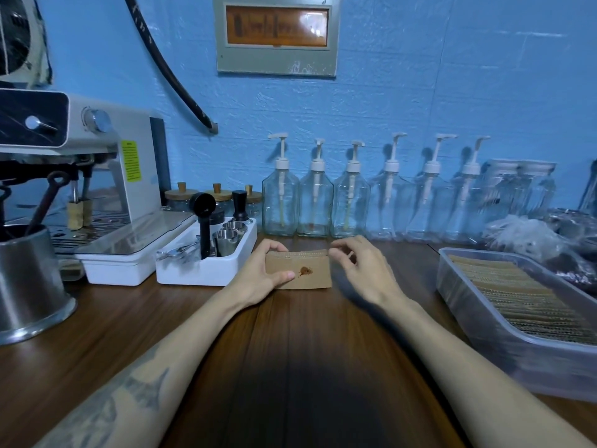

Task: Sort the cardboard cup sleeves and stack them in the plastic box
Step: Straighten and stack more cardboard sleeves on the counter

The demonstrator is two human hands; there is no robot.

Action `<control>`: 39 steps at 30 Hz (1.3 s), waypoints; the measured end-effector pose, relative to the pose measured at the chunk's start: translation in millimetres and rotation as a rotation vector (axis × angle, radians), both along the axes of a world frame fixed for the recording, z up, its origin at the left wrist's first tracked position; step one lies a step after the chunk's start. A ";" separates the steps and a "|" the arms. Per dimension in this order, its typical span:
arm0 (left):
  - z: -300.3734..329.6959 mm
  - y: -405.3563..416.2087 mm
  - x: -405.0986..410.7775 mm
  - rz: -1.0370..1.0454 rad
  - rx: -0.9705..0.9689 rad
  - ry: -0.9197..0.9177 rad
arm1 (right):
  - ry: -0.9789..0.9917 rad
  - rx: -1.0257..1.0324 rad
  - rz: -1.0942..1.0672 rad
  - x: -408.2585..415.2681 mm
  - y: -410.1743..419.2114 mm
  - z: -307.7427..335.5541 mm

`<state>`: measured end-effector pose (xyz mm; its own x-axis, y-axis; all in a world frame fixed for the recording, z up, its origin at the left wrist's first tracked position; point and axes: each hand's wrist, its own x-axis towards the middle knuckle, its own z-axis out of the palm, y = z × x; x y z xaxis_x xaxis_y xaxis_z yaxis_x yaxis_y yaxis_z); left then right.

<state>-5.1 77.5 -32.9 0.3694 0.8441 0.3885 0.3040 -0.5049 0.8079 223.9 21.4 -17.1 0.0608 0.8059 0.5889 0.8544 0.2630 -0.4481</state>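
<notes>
While left hand (263,273) pinches stained sleeve (300,270), right hand (358,266) (fingers loosely curled) just beside.

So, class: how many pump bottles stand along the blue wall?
6, in one row behind the hands: first, second, third, fourth, fifth, sixth. The jars to the right may hide more.

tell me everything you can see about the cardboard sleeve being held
The cardboard sleeve is a flat, folded brown band with a curved top edge and a dark brown stain near its middle. It is held upright above the wooden counter, its left end in the grip of the left hand; the right hand is at its upper right corner.
</notes>
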 end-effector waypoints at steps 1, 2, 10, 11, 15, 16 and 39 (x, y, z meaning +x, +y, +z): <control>-0.5 1.4 -0.5 0.011 0.002 0.001 | 0.016 -0.013 -0.070 4.0 3.1 1.4; -0.8 2.9 -0.9 0.017 0.004 0.005 | 0.021 -0.053 -0.146 9.0 6.8 2.9; -4.2 9.1 -3.1 -0.018 -0.015 0.019 | -0.152 -0.559 -0.490 23.9 48.2 5.3; -4.4 9.6 -3.5 -0.023 -0.014 0.021 | -0.168 -0.559 -0.510 22.8 53.5 4.2; -5.4 11.3 -3.2 -0.039 -0.015 -0.006 | -0.204 -0.501 -0.554 17.2 64.6 -1.6; -5.4 11.8 -3.1 -0.035 -0.015 -0.005 | -0.199 -0.485 -0.552 17.0 65.0 -2.7; -5.2 11.2 0.2 -0.046 -0.010 0.014 | -0.071 -0.457 -0.559 22.8 76.7 -0.3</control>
